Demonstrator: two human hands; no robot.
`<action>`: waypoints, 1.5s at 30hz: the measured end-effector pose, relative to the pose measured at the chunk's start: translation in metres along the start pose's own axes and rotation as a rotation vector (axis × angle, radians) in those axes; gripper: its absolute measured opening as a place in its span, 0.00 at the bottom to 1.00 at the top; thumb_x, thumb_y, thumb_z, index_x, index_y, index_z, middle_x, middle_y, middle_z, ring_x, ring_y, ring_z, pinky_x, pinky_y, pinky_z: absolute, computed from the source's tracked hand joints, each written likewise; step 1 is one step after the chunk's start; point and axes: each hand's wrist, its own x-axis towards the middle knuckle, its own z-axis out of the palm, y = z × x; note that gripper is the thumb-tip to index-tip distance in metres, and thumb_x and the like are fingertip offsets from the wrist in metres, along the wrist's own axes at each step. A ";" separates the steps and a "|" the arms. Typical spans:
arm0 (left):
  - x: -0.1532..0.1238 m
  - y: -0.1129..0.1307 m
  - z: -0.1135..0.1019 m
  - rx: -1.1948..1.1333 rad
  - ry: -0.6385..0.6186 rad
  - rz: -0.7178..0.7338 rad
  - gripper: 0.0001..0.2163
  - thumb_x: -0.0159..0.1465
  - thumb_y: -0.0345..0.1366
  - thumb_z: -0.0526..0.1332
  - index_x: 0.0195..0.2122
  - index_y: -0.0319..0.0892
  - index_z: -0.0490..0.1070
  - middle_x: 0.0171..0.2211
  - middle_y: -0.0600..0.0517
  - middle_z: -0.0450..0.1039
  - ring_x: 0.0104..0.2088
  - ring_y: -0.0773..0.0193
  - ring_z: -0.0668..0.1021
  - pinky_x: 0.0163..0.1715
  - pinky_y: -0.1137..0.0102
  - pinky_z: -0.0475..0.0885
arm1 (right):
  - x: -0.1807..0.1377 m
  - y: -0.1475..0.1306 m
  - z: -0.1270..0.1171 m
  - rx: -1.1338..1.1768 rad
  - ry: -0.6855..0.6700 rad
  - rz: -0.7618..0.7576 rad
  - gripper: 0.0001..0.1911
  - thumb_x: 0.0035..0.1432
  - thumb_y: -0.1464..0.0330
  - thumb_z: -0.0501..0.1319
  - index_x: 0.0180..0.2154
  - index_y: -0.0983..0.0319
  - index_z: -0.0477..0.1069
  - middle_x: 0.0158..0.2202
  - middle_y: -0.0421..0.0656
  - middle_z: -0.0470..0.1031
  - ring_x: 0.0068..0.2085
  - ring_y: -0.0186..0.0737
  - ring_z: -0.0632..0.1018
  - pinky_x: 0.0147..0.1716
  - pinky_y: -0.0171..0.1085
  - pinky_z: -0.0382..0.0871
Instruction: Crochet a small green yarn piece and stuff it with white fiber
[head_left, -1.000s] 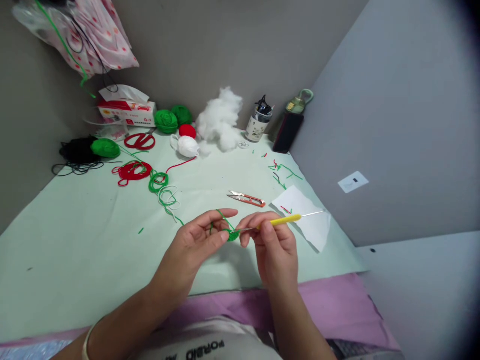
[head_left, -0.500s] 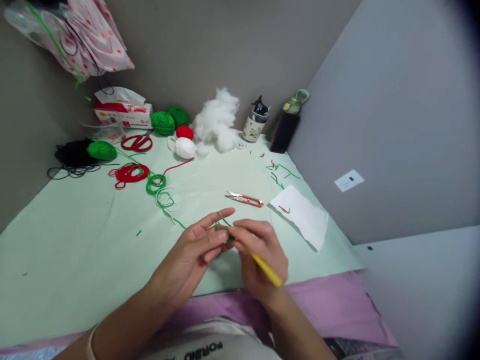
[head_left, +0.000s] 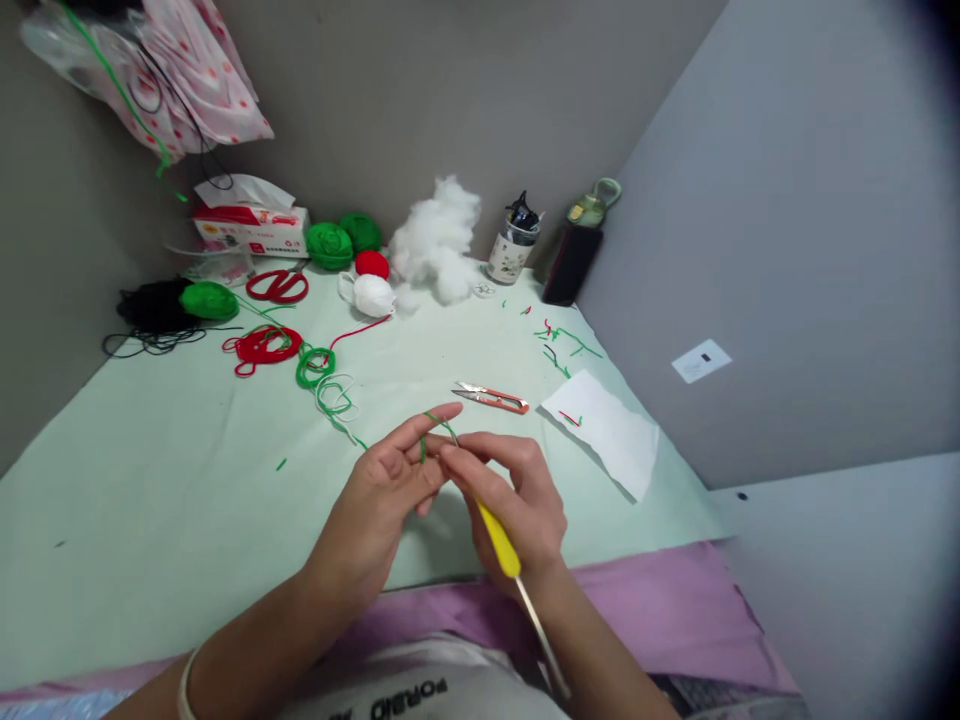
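Grips a yellow-handled hook in the right hand, with thumb and forefinger pinched near its front, the yellow part slanting back past the palm and the bare metal end pointing toward the shirt. Grasps green yarn in the left hand, with forefinger stretched out under a loop of it and thumb drawn in toward the other fingers. Holds both sets of fingertips together above the pale green table covering, with the yarn running between them; cannot make out the hook's tip or the stitches there, hidden by fingers. Wears a pale bangle on the left forearm. Has orange-handled snips lying just beyond the fingertips, and a torn sheet of white paper to the right with a few thread scraps on it. Has a green coil beyond the left hand, near a red coil and thin white loops. Shows, along the back, red-handled scissors, a tissue box, a white ball of yarn beside a red one, fluffy white stuffing and a patterned cup.
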 end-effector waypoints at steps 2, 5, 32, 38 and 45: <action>0.003 0.002 -0.003 -0.092 -0.039 -0.087 0.19 0.60 0.36 0.73 0.53 0.44 0.80 0.22 0.60 0.63 0.22 0.74 0.57 0.36 0.75 0.68 | 0.002 0.002 -0.002 0.031 0.022 0.018 0.17 0.66 0.75 0.62 0.51 0.51 0.79 0.45 0.46 0.81 0.45 0.44 0.81 0.42 0.44 0.78; 0.005 0.007 -0.006 -0.160 -0.075 -0.130 0.15 0.61 0.35 0.72 0.50 0.42 0.82 0.18 0.63 0.54 0.21 0.75 0.55 0.47 0.71 0.71 | 0.012 0.005 -0.005 0.358 0.113 0.232 0.11 0.68 0.72 0.60 0.43 0.54 0.81 0.37 0.44 0.79 0.35 0.39 0.78 0.34 0.41 0.76; -0.003 -0.008 -0.005 0.325 0.093 0.283 0.19 0.62 0.32 0.70 0.53 0.58 0.80 0.35 0.57 0.72 0.37 0.68 0.71 0.42 0.74 0.67 | 0.003 -0.003 -0.003 -0.110 -0.051 -0.201 0.15 0.67 0.78 0.58 0.52 0.61 0.74 0.42 0.48 0.80 0.42 0.42 0.80 0.39 0.40 0.76; 0.002 0.002 -0.008 -0.121 -0.104 -0.118 0.20 0.59 0.36 0.74 0.54 0.47 0.80 0.28 0.57 0.70 0.29 0.73 0.70 0.44 0.74 0.69 | 0.003 -0.001 -0.002 0.096 0.070 0.004 0.16 0.67 0.77 0.58 0.49 0.55 0.78 0.41 0.45 0.79 0.42 0.41 0.80 0.39 0.40 0.76; -0.002 0.005 -0.002 -0.029 -0.118 -0.012 0.20 0.59 0.35 0.74 0.53 0.52 0.80 0.37 0.55 0.77 0.41 0.69 0.75 0.46 0.75 0.68 | 0.014 -0.003 -0.001 0.520 0.084 0.279 0.11 0.69 0.72 0.59 0.41 0.56 0.81 0.38 0.43 0.81 0.40 0.41 0.80 0.35 0.39 0.75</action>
